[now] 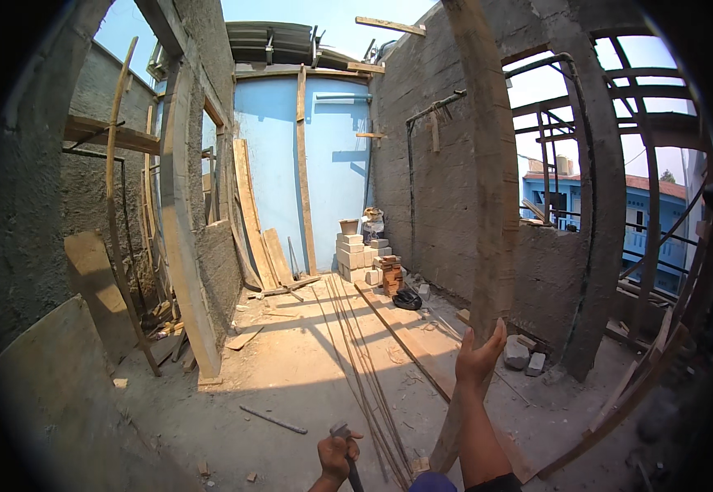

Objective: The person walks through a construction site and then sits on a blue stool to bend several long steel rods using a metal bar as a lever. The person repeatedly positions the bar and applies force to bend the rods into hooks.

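Observation:
In front of me on the right stands a long, rough wooden board (494, 180), running from the top of the view down past my arm toward the floor. My right hand (479, 357) is raised against it, thumb and fingers around its near side; the far fingertips are partly hidden. Low in the middle, my left hand (334, 459) is closed on a hammer (341, 430). Its dark head sticks up above the fist, and the handle slants down out of view. Several thin steel rods (358, 353) lie on the floor between my hands.
Rough grey walls (434, 180) flank the space, with a light blue wall (266, 123) behind. Pale blocks (355, 256), red bricks (391, 275) and a black coil (407, 300) sit at the back. A flat plank (405, 336) and a short bar (273, 419) lie on the floor.

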Available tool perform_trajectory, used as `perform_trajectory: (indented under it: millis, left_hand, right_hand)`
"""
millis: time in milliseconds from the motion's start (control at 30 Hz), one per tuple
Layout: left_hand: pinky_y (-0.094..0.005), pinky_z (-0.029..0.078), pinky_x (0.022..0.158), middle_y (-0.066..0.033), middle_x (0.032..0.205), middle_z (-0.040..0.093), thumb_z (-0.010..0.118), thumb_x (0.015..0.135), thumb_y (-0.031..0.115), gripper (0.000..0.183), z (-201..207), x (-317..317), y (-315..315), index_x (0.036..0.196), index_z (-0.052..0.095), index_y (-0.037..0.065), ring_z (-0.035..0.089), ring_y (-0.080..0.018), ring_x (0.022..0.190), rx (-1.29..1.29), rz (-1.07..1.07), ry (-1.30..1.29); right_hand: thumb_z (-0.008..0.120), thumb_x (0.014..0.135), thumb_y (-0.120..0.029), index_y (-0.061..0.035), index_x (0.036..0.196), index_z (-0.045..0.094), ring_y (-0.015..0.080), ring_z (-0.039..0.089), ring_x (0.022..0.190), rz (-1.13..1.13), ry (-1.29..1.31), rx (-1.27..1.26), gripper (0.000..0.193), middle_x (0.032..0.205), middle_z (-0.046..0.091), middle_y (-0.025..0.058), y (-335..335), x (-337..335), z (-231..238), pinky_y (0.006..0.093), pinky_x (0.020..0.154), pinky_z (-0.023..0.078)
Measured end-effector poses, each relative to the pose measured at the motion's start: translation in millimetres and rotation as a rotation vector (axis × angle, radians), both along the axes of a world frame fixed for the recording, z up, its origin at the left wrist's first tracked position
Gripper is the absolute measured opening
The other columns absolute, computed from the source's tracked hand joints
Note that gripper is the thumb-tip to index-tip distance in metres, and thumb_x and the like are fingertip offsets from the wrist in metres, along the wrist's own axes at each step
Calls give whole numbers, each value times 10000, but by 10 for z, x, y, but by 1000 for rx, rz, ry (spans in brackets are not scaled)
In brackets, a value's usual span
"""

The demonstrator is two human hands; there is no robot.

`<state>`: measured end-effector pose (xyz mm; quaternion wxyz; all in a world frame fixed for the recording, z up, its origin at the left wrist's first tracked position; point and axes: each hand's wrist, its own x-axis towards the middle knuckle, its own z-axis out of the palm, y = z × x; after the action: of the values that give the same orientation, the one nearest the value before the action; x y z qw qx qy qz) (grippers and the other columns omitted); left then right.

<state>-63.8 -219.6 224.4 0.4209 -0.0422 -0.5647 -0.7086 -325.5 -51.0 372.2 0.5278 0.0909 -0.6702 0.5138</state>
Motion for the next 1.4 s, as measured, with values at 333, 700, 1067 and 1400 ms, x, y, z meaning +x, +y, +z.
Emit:
perform_trajectory:
  millis: [333,700,1067,1400]
  left_hand:
    - [-296,416,480,-48,578,518,428,1048,576,707,-403,-381,315,963,677,-79,501,-138,498,-42,-44,-20]
    - [-324,535,832,-132,970,703,336,1065,604,719,-696,-927,210,1090,650,-42,684,-201,886,-111,-430,-272]
    - [-414,541,902,-164,1082,740,555,1003,460,504,-2583,-946,-1469,1110,715,-6,706,-325,1004,-250,192,-1216]
    - [-456,463,1081,-134,1532,417,611,950,222,556,-3956,-1723,-3176,1465,445,91,525,-361,1323,-599,99,-1635]
  right_hand:
    - [651,973,-426,-55,1254,663,360,648,1151,1360,-146,700,466,1212,684,186,-506,1266,-569,400,983,499]
    - [457,1023,-67,57,1079,661,203,719,857,1554,-725,42,245,983,743,164,-233,967,-922,320,805,583]
    - [445,1019,-152,-41,1002,507,99,358,400,1272,-553,-290,128,520,401,15,-263,905,-1166,275,391,409]
    - [466,1023,-186,-19,993,458,147,388,359,1083,-624,-272,169,480,419,50,-465,1072,-1094,341,365,433]
